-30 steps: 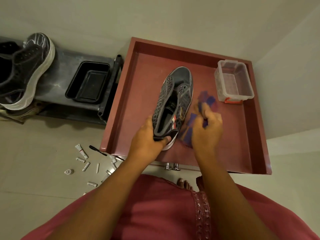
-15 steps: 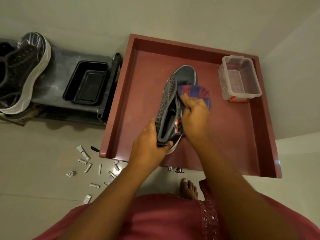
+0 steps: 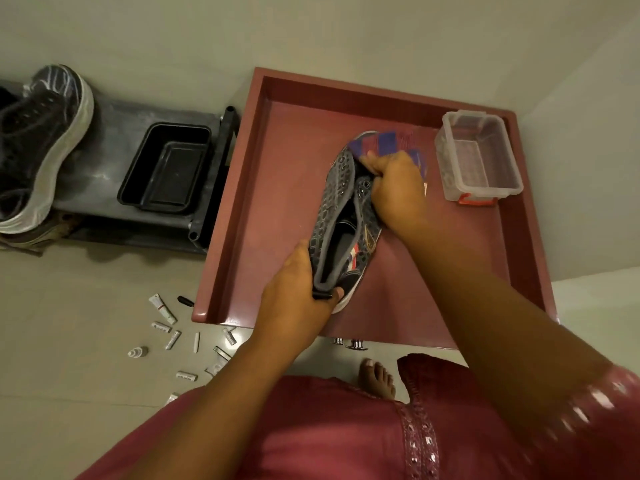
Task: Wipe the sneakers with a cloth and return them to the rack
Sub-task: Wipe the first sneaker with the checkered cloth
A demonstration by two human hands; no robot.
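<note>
Nearest the camera a maroon garment [image 3: 311, 431] fills the bottom of the view, and a bare foot [image 3: 376, 377] shows on the pale floor [image 3: 69, 393] just beyond its hem. Small white tubes [image 3: 162, 308] lie scattered on the floor to the left. Both arms reach forward over a red-brown tray [image 3: 291, 188] with raised edges. The left hand [image 3: 298, 292] grips the heel of a grey patterned sneaker [image 3: 341, 216], thumb hooked over the back of the collar, and holds the shoe with its toe pointing away. Farther along, the right hand [image 3: 398, 188] closes on a blue-and-red checked cloth [image 3: 388, 142] and presses it against the toe end of the sneaker — the cloth covers most of the toe cap. Beside that hand, at the tray's far right corner, stands a clear plastic box [image 3: 478, 157] with an orange latch. To the left of the tray a grey rack [image 3: 110, 157] carries a black tray [image 3: 166, 168] and, at the far left, a black sneaker with a thick white sole [image 3: 41, 147] — partly cut off by the frame.
</note>
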